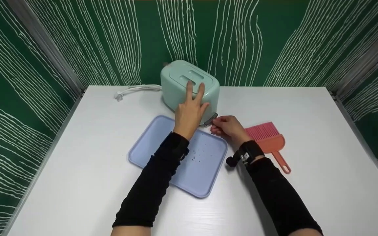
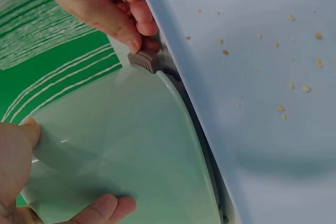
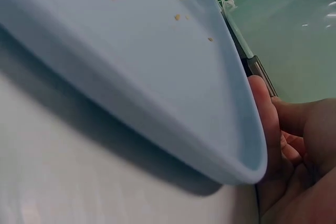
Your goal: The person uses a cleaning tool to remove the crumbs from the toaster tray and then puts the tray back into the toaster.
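Observation:
A mint-green toaster (image 1: 189, 88) stands near the table's back edge. My left hand (image 1: 189, 114) lies against it, two straight, spread fingers on the slotted top and the thumb toward the right side. In the left wrist view, two more fingertips (image 2: 107, 208) press its end wall. Low on that end sticks out a grey-brown tab of the crumb tray (image 2: 144, 61). My right hand (image 1: 228, 127) pinches this tab between thumb and index finger; the rest of the crumb tray is hidden. Close in front is a light-blue serving tray (image 1: 205, 170) with scattered crumbs.
Right of my right hand lies a coral brush (image 1: 274, 144) with pink bristles, partly behind the wrist. The toaster's white cord and plug (image 1: 119, 95) lie at the back left. Green, white-lined walls (image 1: 281, 39) enclose the white table (image 1: 87, 147).

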`<state>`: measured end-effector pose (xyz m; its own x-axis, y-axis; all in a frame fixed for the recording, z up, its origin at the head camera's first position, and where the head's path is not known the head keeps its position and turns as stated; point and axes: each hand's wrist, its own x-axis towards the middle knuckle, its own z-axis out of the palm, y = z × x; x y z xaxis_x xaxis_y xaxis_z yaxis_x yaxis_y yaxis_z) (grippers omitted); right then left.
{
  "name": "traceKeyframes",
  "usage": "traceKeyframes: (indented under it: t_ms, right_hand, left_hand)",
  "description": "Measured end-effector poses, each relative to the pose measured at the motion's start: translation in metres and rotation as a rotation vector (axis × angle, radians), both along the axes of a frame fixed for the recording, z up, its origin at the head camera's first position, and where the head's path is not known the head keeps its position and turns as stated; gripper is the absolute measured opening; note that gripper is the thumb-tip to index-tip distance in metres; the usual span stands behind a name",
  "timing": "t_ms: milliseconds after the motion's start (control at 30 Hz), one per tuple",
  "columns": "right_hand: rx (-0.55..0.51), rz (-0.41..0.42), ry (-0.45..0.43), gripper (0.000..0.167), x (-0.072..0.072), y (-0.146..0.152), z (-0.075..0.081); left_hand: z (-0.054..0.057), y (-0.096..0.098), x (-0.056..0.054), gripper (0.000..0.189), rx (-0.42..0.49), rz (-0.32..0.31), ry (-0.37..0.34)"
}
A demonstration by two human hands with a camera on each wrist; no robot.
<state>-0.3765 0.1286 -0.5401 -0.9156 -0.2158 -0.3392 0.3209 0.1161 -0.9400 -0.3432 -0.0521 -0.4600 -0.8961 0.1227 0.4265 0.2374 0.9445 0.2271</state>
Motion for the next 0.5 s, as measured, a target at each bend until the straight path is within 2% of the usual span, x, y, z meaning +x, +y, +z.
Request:
traceKeyframes:
  t_ms: [267,500]
  right_hand:
    - [-0.022,-0.020,-0.021,0.017,0.0010,0.0003,0.0032]
    - [0.071,-0.046,0.015,0.020,0.0029,-0.0041,0.0025]
  left_hand:
    - [0.0005,-0.0003,0.0005,0.065,0.047,-0.023,-0.014]
    - [0.0036,-0.0034,0.0009,0.064,0.077,-0.035,-0.050]
